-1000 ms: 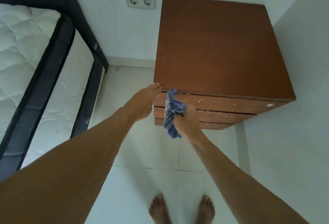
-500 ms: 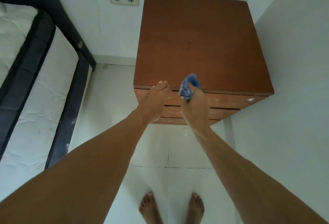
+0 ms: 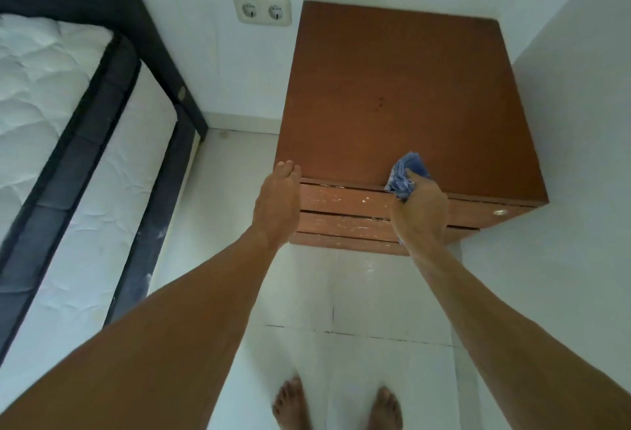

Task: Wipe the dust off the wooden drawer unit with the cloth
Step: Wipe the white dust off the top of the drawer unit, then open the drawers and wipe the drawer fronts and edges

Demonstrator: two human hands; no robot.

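A brown wooden drawer unit stands in the room's corner, its drawer fronts flecked with white marks. My right hand is shut on a bunched blue checked cloth, pressed against the front edge of the unit's top, right of the middle. My left hand rests flat with fingers together on the unit's front left corner, holding nothing. A small metal knob shows on the top drawer at the right.
A bed with a white quilted mattress and dark frame fills the left. A double wall socket is behind the unit's left side. White walls close in behind and to the right. My bare feet stand on white floor tiles.
My right hand has lifted the cloth from the drawer fronts up to the top's front edge and slid it right. My left hand has stayed at the front left corner.
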